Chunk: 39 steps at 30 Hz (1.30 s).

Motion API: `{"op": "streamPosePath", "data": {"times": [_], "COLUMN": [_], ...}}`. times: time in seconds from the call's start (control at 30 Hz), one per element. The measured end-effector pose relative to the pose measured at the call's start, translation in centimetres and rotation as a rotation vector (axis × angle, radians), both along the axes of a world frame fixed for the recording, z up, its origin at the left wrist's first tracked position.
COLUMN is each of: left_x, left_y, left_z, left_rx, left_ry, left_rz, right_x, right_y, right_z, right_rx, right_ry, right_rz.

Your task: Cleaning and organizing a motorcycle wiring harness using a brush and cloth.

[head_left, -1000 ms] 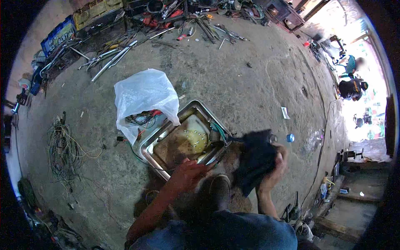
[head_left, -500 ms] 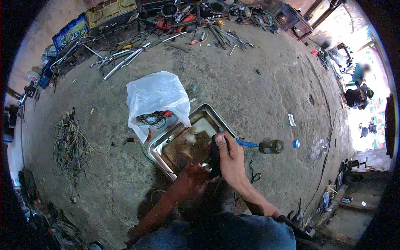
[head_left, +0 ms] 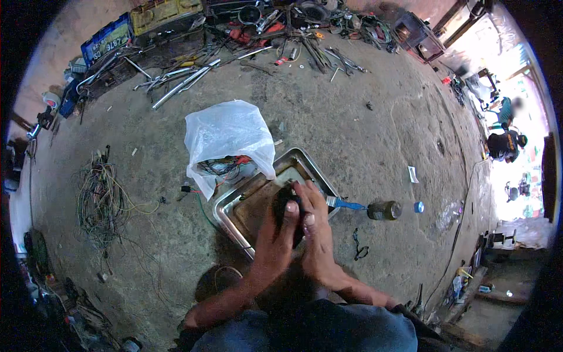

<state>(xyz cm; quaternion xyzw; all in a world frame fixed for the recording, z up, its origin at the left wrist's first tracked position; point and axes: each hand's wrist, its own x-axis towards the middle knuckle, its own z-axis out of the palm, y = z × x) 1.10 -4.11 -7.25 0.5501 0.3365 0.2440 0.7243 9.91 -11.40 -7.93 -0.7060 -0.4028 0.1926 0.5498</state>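
Both hands press together around a dark, roundish part [head_left: 284, 202] whose kind I cannot make out. My left hand [head_left: 274, 239] has its palm and thumb on the near left side of it. On the other side lies my right hand [head_left: 318, 243], fingers reaching over its top. Below them is a shallow metal tray [head_left: 321, 170] with a brown, wet-looking bottom. A blue-handled brush [head_left: 350, 205] rests at the tray's right edge, pointing toward a jar of dark liquid [head_left: 384, 210] lying on its side or tilted.
A white plastic bag [head_left: 229, 132] holding wires stands behind the tray. Tangled wires [head_left: 99, 202] lie at left. A blue cap [head_left: 419, 206] and a black strip [head_left: 358, 246] are at right. Metal tools [head_left: 185, 82] line the far wall. Two people are at far right.
My left hand has moved up and flattened against the dark part. My right hand has shifted from gripping its top to lying along its side. The view has shifted slightly.
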Motion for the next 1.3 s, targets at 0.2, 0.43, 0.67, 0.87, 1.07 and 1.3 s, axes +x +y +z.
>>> {"op": "streamPosePath", "data": {"times": [0.2, 0.43, 0.67, 0.87, 1.07, 1.3], "left_x": [-1.5, -2.4, -2.8, -3.3, -4.6, -6.9], "left_y": [1.9, 1.7, 3.4, 5.1, 6.8, 7.3], "left_z": [0.7, 1.0, 3.3, 4.3, 3.9, 4.5], "left_rx": [0.015, -0.179, 0.501, 0.830, 0.885, 0.769], "left_ry": [0.029, 0.077, 0.148, 0.294, 0.343, 0.362], "left_rz": [-0.236, -0.364, -0.095, 0.124, 0.078, 0.088], "right_x": [4.2, 8.8, 8.6, 8.4, 8.2, 8.1], "right_y": [-0.7, -0.7, -0.2, -0.2, -0.4, -0.4], "right_z": [1.9, 6.0, 6.4, 7.1, 8.1, 7.2], "right_rx": [0.094, -0.405, -0.294, -0.352, -0.401, -0.372], "right_ry": [0.112, -0.233, 0.096, 0.081, 0.076, 0.192], "right_rz": [-0.042, 0.646, 0.640, 0.471, 0.436, 0.414]}}
